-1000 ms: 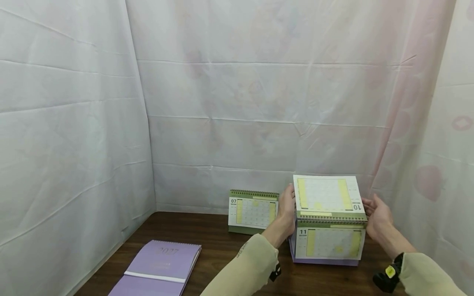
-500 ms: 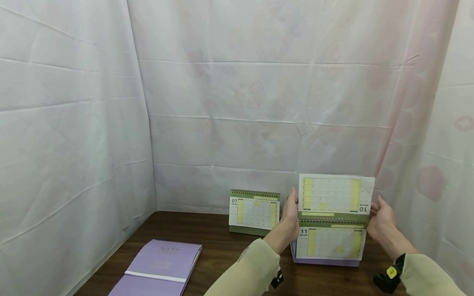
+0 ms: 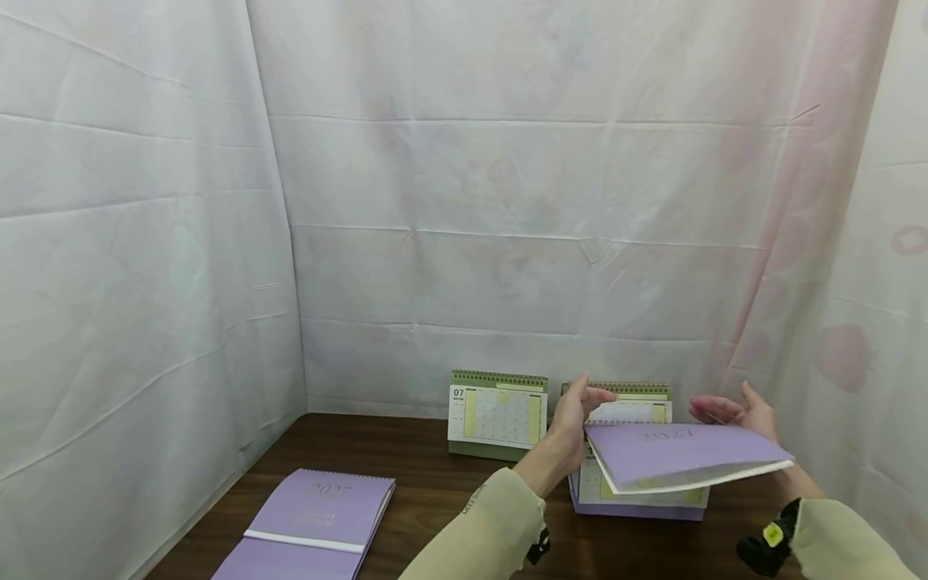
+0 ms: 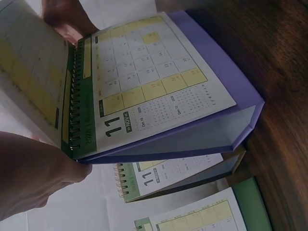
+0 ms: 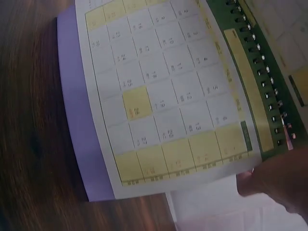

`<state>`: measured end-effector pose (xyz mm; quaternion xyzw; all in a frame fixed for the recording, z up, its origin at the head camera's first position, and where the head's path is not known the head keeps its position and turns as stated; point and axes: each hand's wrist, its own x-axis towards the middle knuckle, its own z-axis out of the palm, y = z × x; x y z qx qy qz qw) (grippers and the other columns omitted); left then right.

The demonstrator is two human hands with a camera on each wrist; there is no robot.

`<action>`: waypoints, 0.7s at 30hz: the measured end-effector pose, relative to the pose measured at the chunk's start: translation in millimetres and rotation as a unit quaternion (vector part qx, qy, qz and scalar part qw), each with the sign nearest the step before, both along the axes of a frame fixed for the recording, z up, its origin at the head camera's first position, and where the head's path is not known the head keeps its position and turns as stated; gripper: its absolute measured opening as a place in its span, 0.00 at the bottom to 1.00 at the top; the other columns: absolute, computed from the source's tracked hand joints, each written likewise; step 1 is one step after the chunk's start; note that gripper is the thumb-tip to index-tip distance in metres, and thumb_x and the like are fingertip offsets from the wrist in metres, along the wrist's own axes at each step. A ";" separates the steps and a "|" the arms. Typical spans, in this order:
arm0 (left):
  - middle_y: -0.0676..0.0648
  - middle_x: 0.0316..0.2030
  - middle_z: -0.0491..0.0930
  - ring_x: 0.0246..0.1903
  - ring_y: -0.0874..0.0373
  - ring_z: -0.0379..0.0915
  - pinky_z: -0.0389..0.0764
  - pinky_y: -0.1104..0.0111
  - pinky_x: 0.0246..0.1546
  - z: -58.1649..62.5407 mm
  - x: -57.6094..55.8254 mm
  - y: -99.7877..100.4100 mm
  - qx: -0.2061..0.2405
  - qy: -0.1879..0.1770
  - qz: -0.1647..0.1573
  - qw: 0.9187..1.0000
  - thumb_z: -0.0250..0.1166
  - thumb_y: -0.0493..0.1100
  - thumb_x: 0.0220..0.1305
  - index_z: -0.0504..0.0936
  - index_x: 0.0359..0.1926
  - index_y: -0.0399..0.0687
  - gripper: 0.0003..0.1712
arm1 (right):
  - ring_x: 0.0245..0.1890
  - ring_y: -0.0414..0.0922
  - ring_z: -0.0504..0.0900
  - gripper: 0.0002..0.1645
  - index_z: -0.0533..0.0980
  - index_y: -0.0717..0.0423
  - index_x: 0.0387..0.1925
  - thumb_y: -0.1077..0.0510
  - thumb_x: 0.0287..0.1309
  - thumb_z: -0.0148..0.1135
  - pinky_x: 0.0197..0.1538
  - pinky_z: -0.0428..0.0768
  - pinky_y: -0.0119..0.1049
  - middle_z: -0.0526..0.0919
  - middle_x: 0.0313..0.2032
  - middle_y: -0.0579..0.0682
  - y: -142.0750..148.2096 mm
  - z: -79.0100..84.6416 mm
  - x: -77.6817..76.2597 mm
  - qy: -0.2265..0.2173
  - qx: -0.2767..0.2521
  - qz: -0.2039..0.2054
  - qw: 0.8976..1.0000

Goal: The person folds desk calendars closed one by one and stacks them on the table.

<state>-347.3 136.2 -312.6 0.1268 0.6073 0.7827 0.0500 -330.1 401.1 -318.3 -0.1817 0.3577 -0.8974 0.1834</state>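
Note:
A purple desk calendar (image 3: pixel 638 511) stands on the dark wooden table. Its purple 2027 cover and a bundle of pages (image 3: pixel 689 455) arch over the front, lettering upside down in the head view. In the left wrist view, the November page (image 4: pixel 149 72) faces out below the green spiral strip. My left hand (image 3: pixel 569 427) is at the left end of the spiral, fingers extended. On the other side, my right hand (image 3: pixel 750 415) has its fingers stretched behind the turned pages, which hide part of the forearm. The right wrist view has its fingertip at the spiral's corner (image 5: pixel 279 185).
Just behind stands another spiral calendar (image 3: pixel 623 391), partly hidden. To its left is a green calendar (image 3: pixel 500 415) showing 07. A second purple 2027 calendar (image 3: pixel 312 507) lies at front left. Pale curtains (image 3: pixel 449 201) enclose the table.
The page bundle with the purple cover, upright showing October half a second ago, has flipped forward over the November page. The calendar behind has come into sight. Both hands' fingers have straightened.

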 end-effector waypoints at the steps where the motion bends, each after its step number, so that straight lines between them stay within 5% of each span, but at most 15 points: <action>1: 0.50 0.58 0.76 0.66 0.47 0.62 0.40 0.36 0.68 -0.4 -0.2 0.0 -0.003 0.002 -0.001 1.000 0.43 0.65 0.69 0.84 0.40 0.43 0.34 | 0.46 0.50 0.85 0.61 0.84 0.66 0.39 0.27 0.65 0.11 0.49 0.81 0.43 0.87 0.42 0.58 0.2 1.6 1.1 -0.008 -0.012 0.027 1.000; 4: 0.50 0.58 0.76 0.67 0.46 0.60 0.41 0.36 0.68 -1.5 -1.1 0.2 -0.011 0.005 -0.006 1.000 0.43 0.65 0.70 0.83 0.42 0.42 0.34 | 0.50 0.52 0.84 0.61 0.82 0.68 0.43 0.27 0.65 0.12 0.55 0.79 0.45 0.86 0.44 0.60 1.9 3.7 0.5 -0.017 -0.037 0.069 0.997; 10: 0.50 0.58 0.76 0.64 0.48 0.62 0.59 0.46 0.65 -4.8 -3.8 3.1 -0.029 0.012 -0.005 0.999 0.44 0.63 0.70 0.84 0.42 0.43 0.32 | 0.52 0.50 0.83 0.51 0.81 0.66 0.48 0.33 0.71 0.19 0.57 0.79 0.42 0.86 0.48 0.57 6.6 -2.8 -6.8 0.035 -0.006 0.047 0.998; 14: 0.51 0.58 0.76 0.53 0.52 0.70 0.73 0.59 0.50 -6.5 -6.9 5.6 -0.034 0.013 0.000 0.999 0.46 0.64 0.68 0.83 0.44 0.43 0.32 | 0.52 0.48 0.82 0.49 0.81 0.63 0.50 0.35 0.72 0.19 0.57 0.78 0.41 0.85 0.49 0.55 10.4 -4.5 -12.2 0.058 0.032 0.039 0.997; 21: 0.51 0.55 0.78 0.58 0.52 0.68 0.67 0.52 0.62 -13.5 -14.6 10.1 -0.057 0.034 0.009 0.998 0.58 0.52 0.64 0.84 0.43 0.44 0.18 | 0.49 0.42 0.84 0.47 0.82 0.56 0.49 0.35 0.72 0.18 0.53 0.80 0.37 0.87 0.46 0.48 9.0 -4.0 -15.4 0.104 0.158 -0.003 0.982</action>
